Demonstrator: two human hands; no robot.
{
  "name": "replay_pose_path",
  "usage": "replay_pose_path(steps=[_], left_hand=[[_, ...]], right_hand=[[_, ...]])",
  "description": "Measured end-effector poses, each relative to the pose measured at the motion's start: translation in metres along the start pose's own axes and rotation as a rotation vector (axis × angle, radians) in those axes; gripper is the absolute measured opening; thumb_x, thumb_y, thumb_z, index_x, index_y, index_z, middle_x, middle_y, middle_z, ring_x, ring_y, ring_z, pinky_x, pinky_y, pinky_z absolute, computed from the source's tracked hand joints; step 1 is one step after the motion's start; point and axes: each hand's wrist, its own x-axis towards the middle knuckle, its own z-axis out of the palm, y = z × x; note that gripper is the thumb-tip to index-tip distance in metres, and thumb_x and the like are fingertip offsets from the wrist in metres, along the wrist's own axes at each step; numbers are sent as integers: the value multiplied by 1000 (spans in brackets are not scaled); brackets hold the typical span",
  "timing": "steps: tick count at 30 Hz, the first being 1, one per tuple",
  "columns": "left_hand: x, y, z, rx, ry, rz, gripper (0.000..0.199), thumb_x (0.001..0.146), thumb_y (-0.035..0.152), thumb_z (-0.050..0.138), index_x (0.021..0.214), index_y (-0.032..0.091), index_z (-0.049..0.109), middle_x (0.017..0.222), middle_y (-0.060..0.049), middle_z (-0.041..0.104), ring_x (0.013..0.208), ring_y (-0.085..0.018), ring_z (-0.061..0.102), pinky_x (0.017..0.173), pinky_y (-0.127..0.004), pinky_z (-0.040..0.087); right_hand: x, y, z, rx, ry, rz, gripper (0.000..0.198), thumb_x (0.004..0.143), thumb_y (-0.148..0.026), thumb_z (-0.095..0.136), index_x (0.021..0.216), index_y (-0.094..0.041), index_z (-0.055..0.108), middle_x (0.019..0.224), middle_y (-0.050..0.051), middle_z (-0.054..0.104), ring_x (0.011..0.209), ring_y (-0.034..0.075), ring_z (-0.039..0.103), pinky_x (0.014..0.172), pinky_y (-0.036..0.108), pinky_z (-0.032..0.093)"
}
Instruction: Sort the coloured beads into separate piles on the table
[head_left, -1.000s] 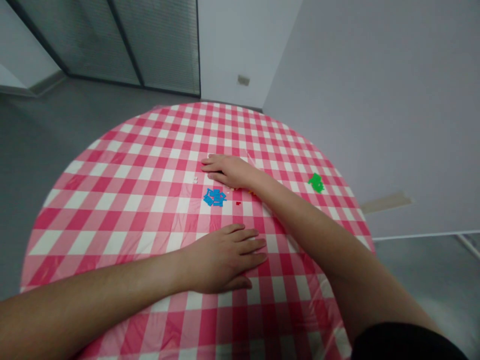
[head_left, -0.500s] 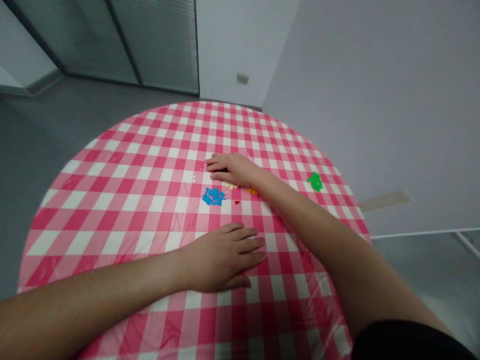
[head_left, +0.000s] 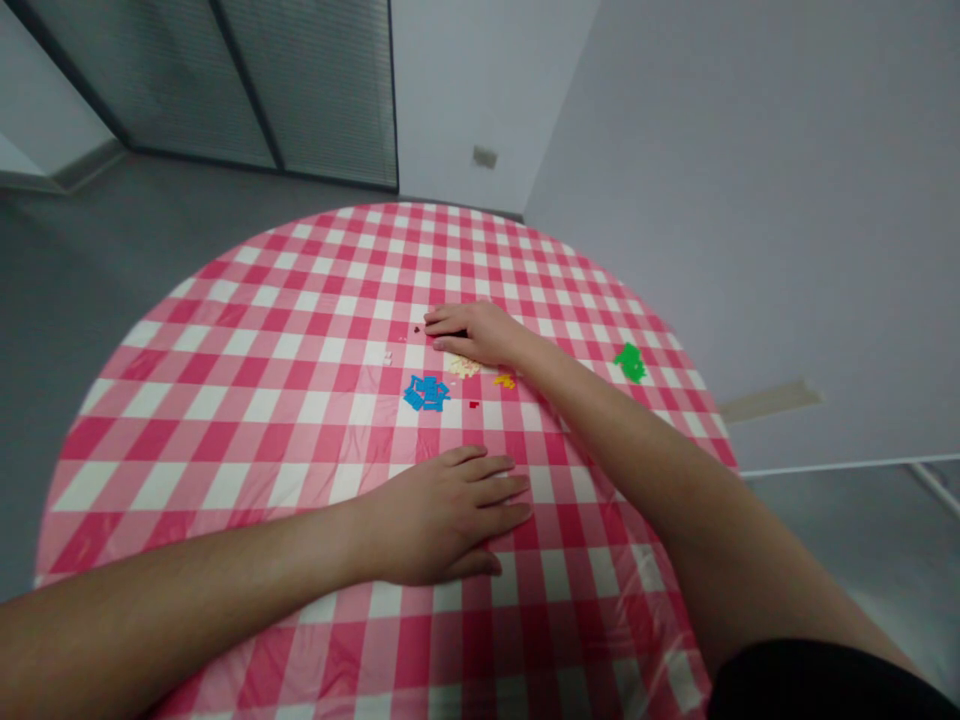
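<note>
Five left fingers (head_left: 505, 490) spread on tablecloth (head_left: 285, 400) | right fingers (head_left: 448, 325) parted, beside cream pieces (head_left: 464, 367)

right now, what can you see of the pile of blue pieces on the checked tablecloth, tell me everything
The pile of blue pieces is a loose, low cluster of small, angular, flat-looking bits, apparently plastic, lying at mixed angles. It rests on the pink-and-white checked tablecloth, between the left hand and the farther right hand, touched by neither. Finer detail is too small to make out.

Dim light here; pale walls (head_left: 750, 220), a dark-framed glass partition (head_left: 245, 80) with blinds (head_left: 337, 90), grey floor (head_left: 75, 290), round gingham-covered table (head_left: 262, 320).
</note>
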Motion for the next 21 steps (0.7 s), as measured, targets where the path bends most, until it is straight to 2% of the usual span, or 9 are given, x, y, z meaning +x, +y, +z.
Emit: replay_pose_path(steps=[10, 21], left_hand=[[0, 1, -2, 7, -21, -7, 50, 105, 47, 54, 144, 16, 57, 153, -12, 57, 142, -33, 51, 119, -48, 35], [-1, 1, -3, 6, -18, -15, 51, 105, 47, 54, 145, 16, 57, 152, -12, 58, 142, -32, 51, 120, -47, 33]], right_hand=[[-11, 11, -2, -38, 37, 74, 28, 100, -26, 61, 122, -28, 79, 134, 5, 73, 131, 26, 64, 113, 45, 47], [-39, 20, -9, -93, 102, 146, 27, 101, -30, 58, 116, -29, 80, 130, 3, 75, 127, 23, 67, 113, 42, 49]])
